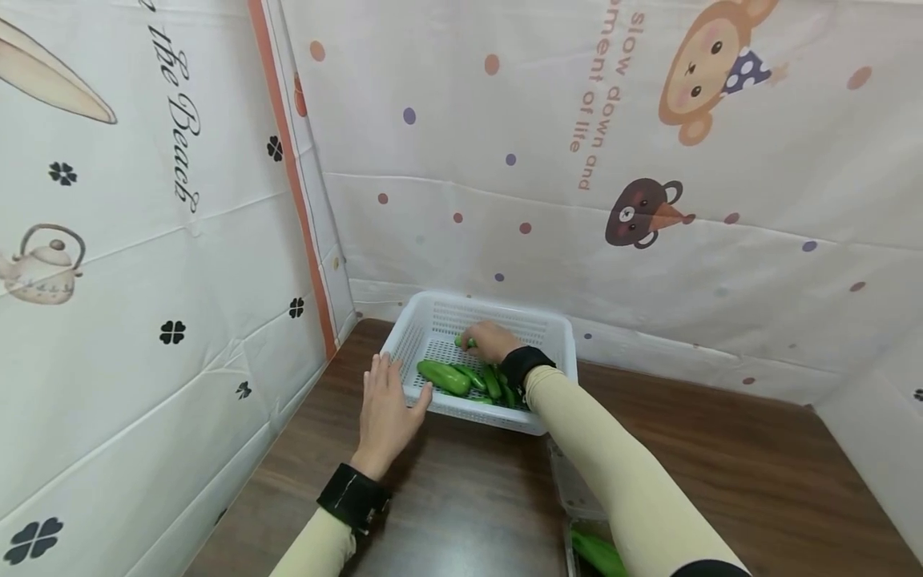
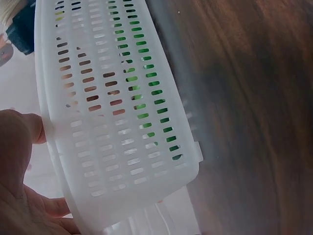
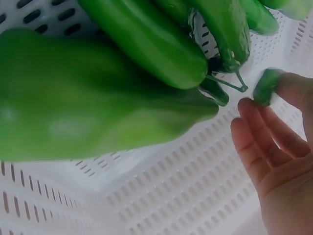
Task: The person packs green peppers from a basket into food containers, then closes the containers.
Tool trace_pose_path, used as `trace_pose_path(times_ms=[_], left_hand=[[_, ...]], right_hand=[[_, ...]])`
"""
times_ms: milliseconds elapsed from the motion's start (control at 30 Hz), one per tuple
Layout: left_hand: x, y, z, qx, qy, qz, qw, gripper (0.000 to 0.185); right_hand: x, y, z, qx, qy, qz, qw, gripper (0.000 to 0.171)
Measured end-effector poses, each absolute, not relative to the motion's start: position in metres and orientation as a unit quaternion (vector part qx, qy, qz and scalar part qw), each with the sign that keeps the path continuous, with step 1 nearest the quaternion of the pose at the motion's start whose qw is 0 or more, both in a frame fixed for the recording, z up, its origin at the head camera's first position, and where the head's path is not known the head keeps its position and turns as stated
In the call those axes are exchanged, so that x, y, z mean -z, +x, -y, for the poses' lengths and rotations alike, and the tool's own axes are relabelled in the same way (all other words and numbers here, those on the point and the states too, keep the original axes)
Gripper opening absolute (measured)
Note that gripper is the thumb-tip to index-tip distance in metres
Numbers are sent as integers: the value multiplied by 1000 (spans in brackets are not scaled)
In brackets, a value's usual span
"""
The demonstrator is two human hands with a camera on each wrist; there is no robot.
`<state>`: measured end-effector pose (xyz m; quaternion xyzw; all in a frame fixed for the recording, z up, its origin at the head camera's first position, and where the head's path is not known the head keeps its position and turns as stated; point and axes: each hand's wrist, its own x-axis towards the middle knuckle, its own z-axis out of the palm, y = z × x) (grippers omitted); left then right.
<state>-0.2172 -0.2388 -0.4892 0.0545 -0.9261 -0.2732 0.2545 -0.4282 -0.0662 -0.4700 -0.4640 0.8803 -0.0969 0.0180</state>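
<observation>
A white perforated plastic basket (image 1: 409, 340) holds several green peppers. My left hand (image 1: 388, 405) is at its near left corner with fingers spread; in the left wrist view, thumb and fingertips are right at the basket's rim (image 2: 46, 105). Inside the basket, my right hand (image 1: 492, 340) pinches a small green pepper (image 1: 461, 342); the right wrist view shows the tip of that pepper (image 3: 266, 88) between thumb and fingers, the rest hidden. A large pale-green pepper (image 1: 443, 377) lies near the basket's front, beside slimmer dark-green peppers (image 1: 492, 382).
The basket stands on a brown wooden table (image 1: 461, 497), close to the printed wall sheet (image 1: 505, 224). At the front right, partly under my right arm, a clear plastic container (image 1: 573, 481) has a green pepper (image 1: 598, 553) in it.
</observation>
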Motion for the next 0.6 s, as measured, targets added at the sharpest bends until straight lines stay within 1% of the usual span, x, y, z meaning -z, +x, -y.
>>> trace_pose_path(times_ms=[133, 267, 433, 533, 600], left_hand=[[487, -217, 239, 265, 47, 930, 251, 68], [485, -217, 237, 263, 28, 928, 261, 62], [484, -218, 231, 266, -7, 919, 290, 54], [483, -220, 226, 269, -34, 912, 308, 50], [482, -220, 222, 275, -49, 909, 309, 47]], right_hand=[[459, -419, 64, 80, -476, -876, 19, 14], [449, -409, 61, 77, -491, -867, 26, 17], [439, -399, 56, 91, -502, -860, 28, 20], [437, -396, 53, 95, -511, -854, 14, 18], [435, -393, 51, 103, -512, -853, 12, 13]])
